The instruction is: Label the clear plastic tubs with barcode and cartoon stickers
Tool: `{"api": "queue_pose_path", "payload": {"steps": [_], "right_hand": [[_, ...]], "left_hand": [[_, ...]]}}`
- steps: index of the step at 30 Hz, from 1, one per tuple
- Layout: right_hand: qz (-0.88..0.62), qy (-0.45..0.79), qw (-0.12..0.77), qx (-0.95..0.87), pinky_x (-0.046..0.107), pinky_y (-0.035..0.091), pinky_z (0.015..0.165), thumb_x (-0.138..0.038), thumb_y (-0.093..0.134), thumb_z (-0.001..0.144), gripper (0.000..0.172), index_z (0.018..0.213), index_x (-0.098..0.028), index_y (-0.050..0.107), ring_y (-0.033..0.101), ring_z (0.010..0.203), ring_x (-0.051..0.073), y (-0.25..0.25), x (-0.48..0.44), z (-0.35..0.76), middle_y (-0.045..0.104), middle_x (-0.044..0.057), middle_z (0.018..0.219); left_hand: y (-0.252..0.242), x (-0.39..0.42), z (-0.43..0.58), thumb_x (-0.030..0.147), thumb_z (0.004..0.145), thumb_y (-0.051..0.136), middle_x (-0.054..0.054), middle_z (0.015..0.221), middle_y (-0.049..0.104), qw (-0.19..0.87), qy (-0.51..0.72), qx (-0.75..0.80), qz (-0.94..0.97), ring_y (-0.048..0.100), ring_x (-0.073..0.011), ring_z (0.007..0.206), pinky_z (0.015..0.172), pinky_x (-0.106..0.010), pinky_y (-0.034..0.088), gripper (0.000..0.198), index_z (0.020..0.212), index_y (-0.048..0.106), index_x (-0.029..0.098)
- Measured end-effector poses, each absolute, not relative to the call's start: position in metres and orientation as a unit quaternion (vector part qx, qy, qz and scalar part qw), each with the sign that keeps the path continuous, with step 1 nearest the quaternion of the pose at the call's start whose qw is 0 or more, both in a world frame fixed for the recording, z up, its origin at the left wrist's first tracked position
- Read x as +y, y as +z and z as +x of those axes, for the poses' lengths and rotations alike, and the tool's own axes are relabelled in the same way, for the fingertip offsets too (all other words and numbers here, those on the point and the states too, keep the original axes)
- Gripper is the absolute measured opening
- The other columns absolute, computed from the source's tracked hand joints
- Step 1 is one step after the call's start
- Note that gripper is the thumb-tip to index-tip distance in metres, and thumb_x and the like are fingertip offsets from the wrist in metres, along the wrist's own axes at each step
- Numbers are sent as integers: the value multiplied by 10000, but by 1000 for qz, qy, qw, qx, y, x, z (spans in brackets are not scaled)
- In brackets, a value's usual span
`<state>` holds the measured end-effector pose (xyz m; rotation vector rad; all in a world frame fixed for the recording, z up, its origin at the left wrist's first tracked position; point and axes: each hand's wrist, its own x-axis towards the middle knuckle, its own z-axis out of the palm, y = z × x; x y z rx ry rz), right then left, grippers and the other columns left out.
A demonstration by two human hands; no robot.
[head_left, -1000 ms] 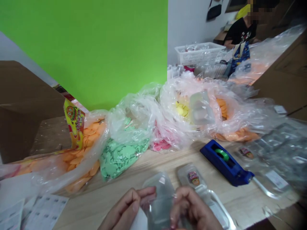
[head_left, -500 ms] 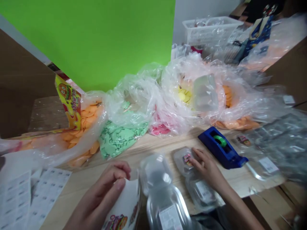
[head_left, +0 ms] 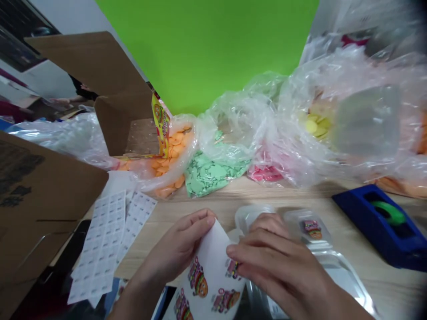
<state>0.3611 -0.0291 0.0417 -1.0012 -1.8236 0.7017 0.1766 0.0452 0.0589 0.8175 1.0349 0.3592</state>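
My left hand (head_left: 187, 240) grips the top edge of a white sticker sheet (head_left: 213, 253) printed with several burger stickers. At the sheet's right edge, my right hand (head_left: 273, 253) has its thumb and fingers at a sticker (head_left: 232, 268); its fingertips look pinched there, though the hand partly hides them. Behind the right hand stands an open clear plastic clamshell box (head_left: 245, 214), largely covered by it. Farther right lies another open clamshell box (head_left: 347, 271), with a burger sticker (head_left: 312, 229) on its lid.
A blue tape dispenser (head_left: 353, 218) sits at the right. Along the back lie plastic bags of green pieces (head_left: 213, 175), orange pieces (head_left: 175, 146), pink pieces (head_left: 265, 172) and yellow pieces (head_left: 316, 126). Label sheets (head_left: 103, 240) and an open cardboard box (head_left: 43, 191) are at left.
My right hand has left the sticker on the right-hand box lid and come over to the sticker sheet. The sheet is raised higher in my left hand, and the view has swung left.
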Motion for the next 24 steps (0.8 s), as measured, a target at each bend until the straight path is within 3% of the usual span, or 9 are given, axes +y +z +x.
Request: {"api": "queue_pose_path", "payload": {"steps": [4, 6, 9, 11, 13, 16, 19, 21, 24], "right_hand": [[-451, 202, 427, -757, 309, 418, 690, -179, 560, 862, 205, 1064, -184, 596, 542, 695, 142, 39, -31, 358, 656, 4, 740], [-447, 172, 399, -782, 331, 435, 737, -178, 526, 875, 178, 1029, -181, 614, 573, 696, 149, 38, -34, 355, 676, 8, 742], [-439, 61, 395, -804, 358, 450, 842, -128, 438, 882, 231, 963, -204, 641, 629, 733, 163, 37, -37, 350, 717, 12, 783], [-438, 7, 392, -809, 340, 487, 828, -117, 420, 879, 265, 932, -230, 653, 648, 720, 158, 36, -40, 348, 729, 10, 803], [-435, 40, 391, -810, 320, 521, 793, -120, 468, 861, 245, 938, -264, 651, 654, 699, 147, 34, -43, 348, 730, 0, 820], [-449, 209, 476, -727, 306, 546, 733, -250, 577, 830, 190, 1004, -314, 617, 652, 690, 152, 29, -50, 357, 710, -22, 766], [-517, 327, 548, -571, 331, 541, 706, -402, 594, 809, 114, 887, -350, 658, 638, 661, 171, 24, -53, 377, 679, -23, 717], [-623, 346, 532, -457, 333, 529, 711, -399, 612, 799, 101, 808, -334, 689, 641, 701, 177, 21, -51, 391, 689, -8, 777], [-707, 375, 482, -356, 308, 512, 694, -414, 650, 761, 246, 976, -297, 675, 636, 737, 174, 15, -42, 400, 685, 6, 818]], "left_hand": [[57, 46, 166, 379, 822, 586, 66, 604, 394, 766, 142, 483, 399, 342, -53, 510, 451, -138, 290, 258, 728, 479, 165], [58, 47, 165, 377, 833, 572, 67, 606, 403, 762, 119, 485, 413, 339, -48, 506, 447, -131, 282, 250, 738, 480, 165], [60, 47, 167, 381, 852, 542, 73, 600, 390, 755, 97, 488, 428, 312, -46, 496, 438, -128, 266, 255, 736, 466, 167], [61, 45, 170, 402, 857, 523, 74, 598, 384, 748, 88, 487, 441, 307, -51, 494, 438, -133, 268, 270, 735, 454, 171], [61, 44, 172, 421, 859, 503, 72, 593, 389, 721, 69, 492, 483, 321, -60, 492, 436, -140, 276, 275, 737, 461, 178], [62, 43, 172, 399, 865, 483, 62, 594, 431, 589, 76, 536, 600, 407, -84, 525, 469, -151, 333, 232, 757, 514, 197], [62, 46, 167, 363, 874, 465, 53, 598, 500, 463, 59, 555, 688, 484, -106, 533, 474, -163, 374, 191, 783, 560, 224], [61, 47, 162, 342, 876, 476, 44, 626, 568, 437, 3, 496, 750, 536, -115, 558, 505, -170, 403, 182, 776, 582, 232], [57, 43, 161, 270, 878, 491, 4, 800, 657, 382, -13, 356, 853, 603, -136, 716, 650, -188, 446, 159, 776, 605, 226]]}}
